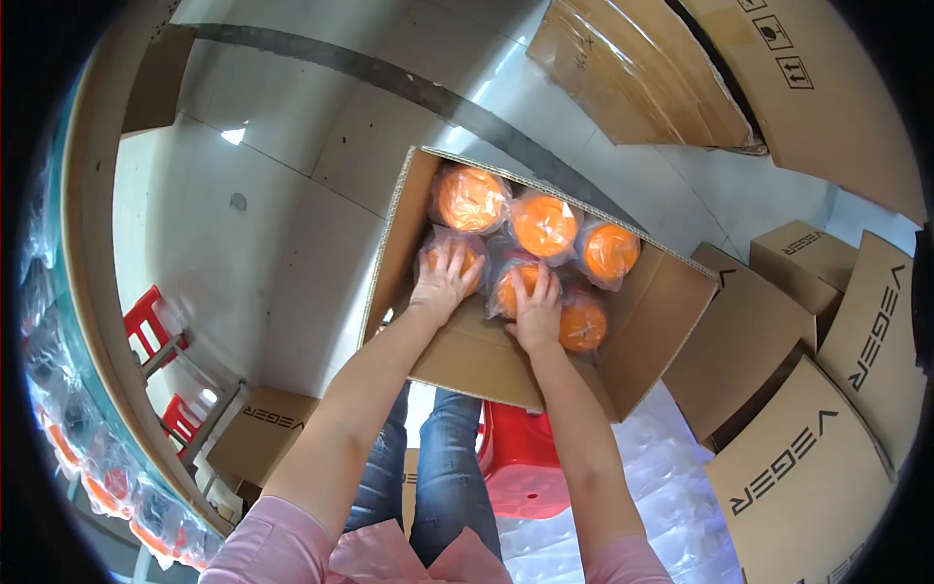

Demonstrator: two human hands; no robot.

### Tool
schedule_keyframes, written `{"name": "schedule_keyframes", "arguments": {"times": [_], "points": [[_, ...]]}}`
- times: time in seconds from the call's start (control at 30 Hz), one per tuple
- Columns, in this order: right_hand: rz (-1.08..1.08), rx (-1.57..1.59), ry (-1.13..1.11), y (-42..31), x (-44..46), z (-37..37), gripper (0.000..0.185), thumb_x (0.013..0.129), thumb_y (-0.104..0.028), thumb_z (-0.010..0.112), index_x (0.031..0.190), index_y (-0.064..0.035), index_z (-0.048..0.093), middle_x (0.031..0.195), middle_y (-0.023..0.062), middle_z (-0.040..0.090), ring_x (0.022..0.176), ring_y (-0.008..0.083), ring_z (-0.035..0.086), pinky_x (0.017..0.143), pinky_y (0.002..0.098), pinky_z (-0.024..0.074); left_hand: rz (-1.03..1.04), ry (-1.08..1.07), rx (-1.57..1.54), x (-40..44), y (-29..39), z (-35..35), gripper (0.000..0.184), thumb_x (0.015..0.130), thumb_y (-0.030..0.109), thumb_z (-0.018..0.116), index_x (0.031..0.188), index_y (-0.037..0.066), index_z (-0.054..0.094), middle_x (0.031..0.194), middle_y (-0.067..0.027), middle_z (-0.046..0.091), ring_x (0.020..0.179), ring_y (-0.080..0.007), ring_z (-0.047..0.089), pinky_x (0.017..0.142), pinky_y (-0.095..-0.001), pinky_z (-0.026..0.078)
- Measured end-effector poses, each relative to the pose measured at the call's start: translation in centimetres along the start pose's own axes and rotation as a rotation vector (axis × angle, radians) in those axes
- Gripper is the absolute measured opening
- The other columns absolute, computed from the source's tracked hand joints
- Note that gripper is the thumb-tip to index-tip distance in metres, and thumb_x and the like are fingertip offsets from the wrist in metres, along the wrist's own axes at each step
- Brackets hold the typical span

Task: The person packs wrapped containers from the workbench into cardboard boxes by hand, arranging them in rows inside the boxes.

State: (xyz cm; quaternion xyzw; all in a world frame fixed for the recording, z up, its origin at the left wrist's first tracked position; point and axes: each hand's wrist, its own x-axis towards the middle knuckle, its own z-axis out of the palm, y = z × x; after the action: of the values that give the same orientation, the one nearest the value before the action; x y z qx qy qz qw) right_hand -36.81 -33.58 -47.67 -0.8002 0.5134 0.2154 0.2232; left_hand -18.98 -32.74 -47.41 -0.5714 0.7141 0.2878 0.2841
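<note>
Six bagged orange-topped items (611,252) inside open carton (660,316), two rows of three, round faces pointing up at camera! Rows follow carton's long axis, slanting upper left to lower right; items' depth hidden. Left hand (446,280) on near row's left item, right hand (536,310) on middle one, fingers parted; gripping or just touching, cannot tell.

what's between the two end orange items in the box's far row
A third orange item, also in clear plastic, sits between them, as the head view shows.
</note>
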Motion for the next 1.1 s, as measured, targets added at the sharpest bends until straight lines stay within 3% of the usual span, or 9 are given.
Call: {"name": "schedule_keyframes", "arguments": {"times": [0.13, 0.3, 0.43, 0.6, 0.77, 1.1], "points": [[0.05, 0.056, 0.014, -0.3, 1.0, 0.4, 0.095, 0.05, -0.018, 0.076, 0.131, -0.0245, 0.028, 0.133, 0.0183, 0.017, 0.117, 0.0398, 0.026, 0.088, 0.046, 0.0393, 0.016, 0.117, 0.084, 1.1, -0.5, 0.5, 0.056, 0.082, 0.016, 0.043, 0.134, 0.02, 0.022, 0.135, -0.0179, 0.023, 0.123, -0.0358, 0.024, 0.089, -0.0509, 0.031], [0.029, 0.015, 0.008, -0.2, 0.6, 2.4, 0.087, 0.053, -0.022, 0.075, 0.129, -0.0234, 0.032, 0.131, 0.0192, 0.02, 0.115, 0.0401, 0.029, 0.082, 0.0462, 0.0429, 0.09, -0.027, 0.085, 0.2, -1.0, 0.2, 0.051, 0.081, 0.017, 0.045, 0.128, 0.02, 0.029, 0.131, -0.0173, 0.027, 0.118, -0.0338, 0.029, 0.081, -0.0455, 0.036], [-0.117, -0.11, 0.126, -1.8, 0.8, 4.3, 0.082, 0.053, -0.023, 0.074, 0.125, -0.0255, 0.035, 0.129, 0.0174, 0.025, 0.112, 0.0378, 0.033, 0.075, 0.0408, 0.0463, 0.039, 0.119, 0.149, -0.3, -0.9, 3.7, 0.048, 0.078, 0.02, 0.049, 0.123, 0.02, 0.033, 0.128, -0.0176, 0.03, 0.114, -0.0326, 0.033, 0.077, -0.0434, 0.037], [-0.108, 0.001, 0.071, -1.8, 0.2, 3.2, 0.08, 0.053, -0.023, 0.073, 0.125, -0.0227, 0.037, 0.126, 0.0201, 0.025, 0.11, 0.0393, 0.033, 0.072, 0.0411, 0.0475, 0.074, 0.231, 0.143, -0.2, -1.2, 4.5, 0.051, 0.076, 0.022, 0.053, 0.123, 0.02, 0.034, 0.126, -0.0183, 0.031, 0.112, -0.0329, 0.033, 0.077, -0.0446, 0.037], [-0.038, -0.019, -0.027, -2.1, 0.1, 3.0, 0.079, 0.054, -0.024, 0.073, 0.123, -0.0248, 0.036, 0.126, 0.0184, 0.026, 0.112, 0.0379, 0.034, 0.073, 0.0391, 0.0475, -0.059, 0.23, 0.136, -0.5, -0.6, 3.7, 0.057, 0.073, 0.025, 0.058, 0.123, 0.019, 0.034, 0.127, -0.0193, 0.03, 0.112, -0.0331, 0.033, 0.076, -0.0443, 0.037], [0.033, 0.051, 0.038, -1.8, 1.2, 2.3, 0.079, 0.055, -0.026, 0.073, 0.124, -0.0243, 0.035, 0.127, 0.0192, 0.024, 0.113, 0.0393, 0.032, 0.076, 0.0411, 0.0471, -0.049, 0.103, 0.089, 0.9, -1.1, 0.1, 0.064, 0.068, 0.024, 0.062, 0.125, 0.016, 0.033, 0.129, -0.0202, 0.029, 0.11, -0.0352, 0.034, 0.075, -0.044, 0.038]]}}
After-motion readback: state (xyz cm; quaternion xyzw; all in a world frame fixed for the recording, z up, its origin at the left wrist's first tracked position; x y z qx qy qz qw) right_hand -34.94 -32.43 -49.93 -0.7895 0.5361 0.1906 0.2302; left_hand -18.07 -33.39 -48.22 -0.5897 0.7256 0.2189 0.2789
